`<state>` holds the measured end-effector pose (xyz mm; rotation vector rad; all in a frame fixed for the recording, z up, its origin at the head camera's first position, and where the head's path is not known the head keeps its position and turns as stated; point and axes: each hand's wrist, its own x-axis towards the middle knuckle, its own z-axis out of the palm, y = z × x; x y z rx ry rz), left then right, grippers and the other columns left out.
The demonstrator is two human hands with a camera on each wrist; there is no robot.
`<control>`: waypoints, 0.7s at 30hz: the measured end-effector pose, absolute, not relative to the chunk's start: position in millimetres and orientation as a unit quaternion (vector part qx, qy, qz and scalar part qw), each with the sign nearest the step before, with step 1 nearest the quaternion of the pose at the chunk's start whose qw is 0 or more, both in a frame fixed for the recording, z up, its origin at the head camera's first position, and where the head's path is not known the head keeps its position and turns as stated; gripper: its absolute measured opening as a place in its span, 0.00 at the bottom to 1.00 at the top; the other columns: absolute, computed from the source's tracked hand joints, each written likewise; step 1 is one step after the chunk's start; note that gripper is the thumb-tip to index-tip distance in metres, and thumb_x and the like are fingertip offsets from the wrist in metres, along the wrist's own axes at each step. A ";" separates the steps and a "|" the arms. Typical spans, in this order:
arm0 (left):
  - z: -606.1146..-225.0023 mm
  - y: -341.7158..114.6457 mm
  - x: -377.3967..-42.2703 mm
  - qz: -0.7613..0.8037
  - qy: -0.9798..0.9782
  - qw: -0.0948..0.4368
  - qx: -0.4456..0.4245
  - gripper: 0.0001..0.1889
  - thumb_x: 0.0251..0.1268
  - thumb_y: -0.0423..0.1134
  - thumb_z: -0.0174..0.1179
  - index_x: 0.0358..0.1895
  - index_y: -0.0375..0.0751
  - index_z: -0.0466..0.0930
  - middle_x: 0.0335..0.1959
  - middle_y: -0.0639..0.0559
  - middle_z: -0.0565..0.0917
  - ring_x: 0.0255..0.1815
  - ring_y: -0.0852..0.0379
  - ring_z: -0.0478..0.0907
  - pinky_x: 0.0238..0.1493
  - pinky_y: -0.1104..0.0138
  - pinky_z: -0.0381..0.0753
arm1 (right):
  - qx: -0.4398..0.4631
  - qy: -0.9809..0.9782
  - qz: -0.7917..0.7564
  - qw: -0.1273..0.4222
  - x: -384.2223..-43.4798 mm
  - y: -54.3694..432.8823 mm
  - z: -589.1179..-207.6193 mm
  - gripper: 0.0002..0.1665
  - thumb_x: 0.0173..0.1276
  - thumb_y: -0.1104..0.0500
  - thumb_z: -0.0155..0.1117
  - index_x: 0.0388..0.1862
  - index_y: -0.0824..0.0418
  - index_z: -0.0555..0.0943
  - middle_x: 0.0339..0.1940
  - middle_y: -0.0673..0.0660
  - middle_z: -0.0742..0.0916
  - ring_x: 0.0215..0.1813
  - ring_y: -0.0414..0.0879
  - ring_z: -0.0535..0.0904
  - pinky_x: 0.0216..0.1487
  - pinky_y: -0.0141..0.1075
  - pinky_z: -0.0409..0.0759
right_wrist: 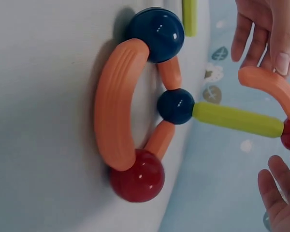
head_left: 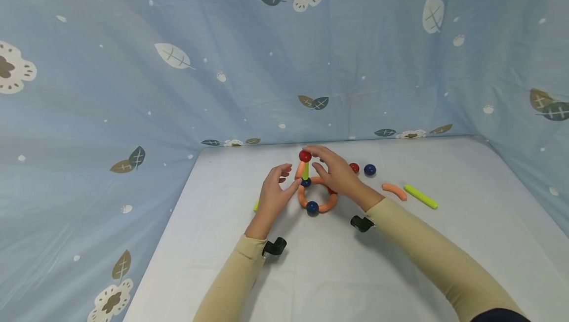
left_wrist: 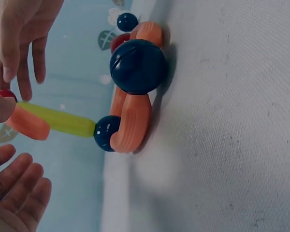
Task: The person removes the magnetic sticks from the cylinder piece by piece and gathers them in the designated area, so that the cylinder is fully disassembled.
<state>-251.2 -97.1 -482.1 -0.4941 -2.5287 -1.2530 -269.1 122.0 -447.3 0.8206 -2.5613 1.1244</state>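
An upright yellow-green stick [right_wrist: 237, 119] rises from a blue ball [right_wrist: 176, 106] in a ring of orange curved sticks [right_wrist: 113, 104] and balls on the table. A red ball [head_left: 304, 156] caps it, and an orange curved stick [right_wrist: 270, 86] hangs from that ball. My right hand [head_left: 340, 171] reaches over from the right, forefinger at the red ball's top, thumb apart from it. My left hand [head_left: 274, 193] is at the left with spread fingers; its thumb is close to the hanging stick, and I cannot tell whether they touch.
Right of the ring lie a red ball [head_left: 354, 168], a blue ball [head_left: 370, 170], an orange curved stick [head_left: 394, 191] and a yellow-green stick [head_left: 420, 196]. Another yellow-green stick [head_left: 256, 206] is partly hidden by the left hand. A blue patterned cloth [head_left: 249, 65] hangs behind the white table [head_left: 311, 282].
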 end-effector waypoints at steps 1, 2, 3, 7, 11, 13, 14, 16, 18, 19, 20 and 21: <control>-482.4 -97.3 -251.4 -0.433 -0.875 0.138 -0.170 0.28 0.68 0.47 0.69 0.65 0.38 0.76 0.56 0.46 0.81 0.55 0.50 0.80 0.58 0.57 0.81 | 0.279 -0.875 0.379 0.114 -269.9 119.8 -446.6 0.29 0.77 0.63 0.61 0.75 0.53 0.71 0.73 0.55 0.75 0.69 0.52 0.75 0.66 0.47 0.78; -482.5 -97.5 -251.4 -0.432 -0.875 0.138 -0.169 0.27 0.68 0.47 0.68 0.65 0.38 0.76 0.56 0.46 0.81 0.55 0.50 0.80 0.58 0.58 0.81 | 0.277 -0.877 0.375 0.116 -270.3 118.1 -446.0 0.29 0.76 0.64 0.61 0.74 0.53 0.72 0.72 0.56 0.76 0.68 0.51 0.76 0.65 0.47 0.78; -482.6 -97.6 -251.6 -0.434 -0.874 0.139 -0.170 0.27 0.68 0.47 0.69 0.65 0.38 0.76 0.56 0.46 0.81 0.54 0.50 0.80 0.58 0.57 0.82 | 0.275 -0.879 0.371 0.118 -270.6 116.4 -445.2 0.28 0.76 0.64 0.62 0.73 0.53 0.73 0.71 0.56 0.77 0.67 0.51 0.77 0.64 0.46 0.79; -482.1 -97.6 -252.3 -0.441 -0.870 0.141 -0.169 0.26 0.68 0.45 0.69 0.64 0.38 0.76 0.55 0.46 0.81 0.53 0.50 0.81 0.57 0.56 0.82 | 0.263 -0.882 0.368 0.132 -271.9 111.4 -443.2 0.26 0.74 0.65 0.65 0.69 0.54 0.76 0.66 0.55 0.80 0.62 0.50 0.79 0.61 0.45 0.81; -481.1 -97.0 -254.1 -0.447 -0.867 0.147 -0.166 0.23 0.68 0.42 0.68 0.63 0.37 0.78 0.54 0.46 0.81 0.51 0.51 0.82 0.55 0.57 0.83 | 0.254 -0.883 0.370 0.139 -272.2 108.0 -441.2 0.26 0.72 0.65 0.67 0.67 0.55 0.77 0.62 0.56 0.80 0.58 0.52 0.81 0.57 0.47 0.83; -480.3 -96.7 -254.8 -0.447 -0.866 0.151 -0.164 0.21 0.69 0.41 0.68 0.61 0.38 0.79 0.53 0.47 0.82 0.50 0.53 0.82 0.54 0.60 0.84 | 0.249 -0.884 0.370 0.138 -271.5 106.9 -440.3 0.26 0.71 0.65 0.68 0.66 0.55 0.77 0.61 0.57 0.80 0.56 0.54 0.82 0.56 0.48 0.84; -479.8 -96.6 -255.2 -0.449 -0.865 0.154 -0.164 0.20 0.69 0.41 0.68 0.61 0.38 0.79 0.53 0.47 0.82 0.49 0.53 0.83 0.54 0.61 0.84 | 0.247 -0.885 0.371 0.137 -271.2 106.7 -440.0 0.26 0.71 0.64 0.68 0.66 0.55 0.77 0.61 0.57 0.80 0.55 0.54 0.82 0.56 0.48 0.84; -478.5 -96.4 -255.6 -0.453 -0.861 0.164 -0.164 0.19 0.69 0.40 0.68 0.59 0.38 0.80 0.51 0.48 0.83 0.48 0.54 0.83 0.52 0.62 0.85 | 0.242 -0.887 0.369 0.133 -270.7 106.1 -439.4 0.26 0.71 0.64 0.68 0.66 0.55 0.77 0.60 0.58 0.80 0.55 0.55 0.83 0.56 0.48 0.84; -476.9 -96.1 -255.7 -0.455 -0.858 0.173 -0.165 0.18 0.69 0.39 0.68 0.58 0.39 0.81 0.49 0.48 0.84 0.46 0.55 0.84 0.50 0.63 0.85 | 0.240 -0.889 0.369 0.126 -270.5 105.6 -438.6 0.25 0.72 0.63 0.68 0.67 0.56 0.77 0.60 0.57 0.81 0.55 0.54 0.83 0.57 0.47 0.83; -476.4 -95.6 -255.7 -0.457 -0.856 0.176 -0.166 0.17 0.69 0.39 0.68 0.57 0.39 0.82 0.48 0.48 0.84 0.45 0.55 0.84 0.50 0.63 0.85 | 0.239 -0.890 0.369 0.122 -270.3 105.6 -438.6 0.25 0.73 0.63 0.67 0.67 0.56 0.76 0.61 0.57 0.81 0.55 0.53 0.84 0.58 0.47 0.83; -475.9 -94.9 -255.6 -0.459 -0.854 0.179 -0.169 0.16 0.68 0.38 0.68 0.56 0.39 0.82 0.47 0.48 0.85 0.45 0.55 0.84 0.49 0.64 0.86 | 0.238 -0.891 0.370 0.116 -270.2 105.6 -438.5 0.25 0.73 0.63 0.66 0.68 0.57 0.76 0.61 0.58 0.81 0.56 0.53 0.84 0.58 0.47 0.83; -475.5 -94.3 -255.3 -0.460 -0.852 0.181 -0.170 0.16 0.68 0.38 0.69 0.56 0.39 0.83 0.46 0.48 0.85 0.44 0.55 0.85 0.48 0.64 0.86 | 0.236 -0.892 0.370 0.110 -270.1 105.6 -438.4 0.25 0.74 0.63 0.65 0.68 0.57 0.75 0.61 0.57 0.82 0.56 0.52 0.84 0.59 0.47 0.82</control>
